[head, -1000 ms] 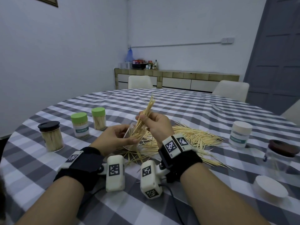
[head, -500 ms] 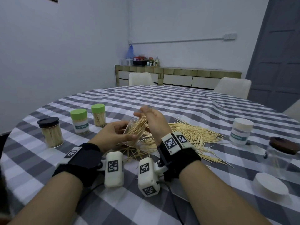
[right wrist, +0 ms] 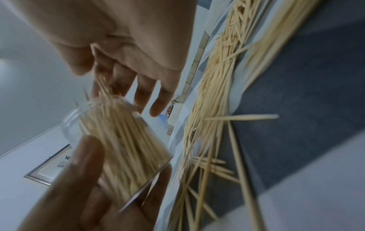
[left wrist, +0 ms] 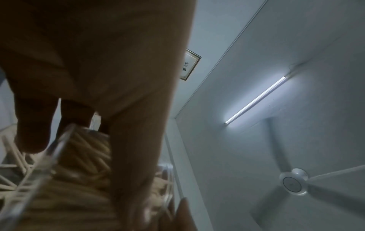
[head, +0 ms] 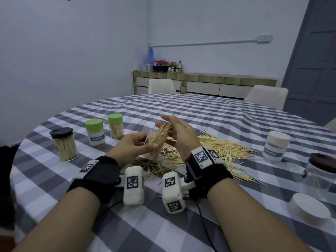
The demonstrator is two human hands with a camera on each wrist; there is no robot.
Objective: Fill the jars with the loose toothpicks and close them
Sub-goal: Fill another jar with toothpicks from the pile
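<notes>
My left hand grips a clear lidless jar tilted to the right and packed with toothpicks. The thumb lies across its side. My right hand stands open at the jar's mouth, fingers straight against the toothpick tips. A loose pile of toothpicks spreads on the checked tablecloth behind and under my hands. In the left wrist view the jar shows blurred beneath my fingers.
Left stand a black-lidded jar and two green-lidded jars, all filled. Right: a white-lidded jar, a clear jar with a brown lid, a loose white lid. Chairs stand behind the table.
The bundle my right hand pinched above the jar has gone down into it. That hand has let go and opened flat over the mouth. The left hand kept holding the jar.
</notes>
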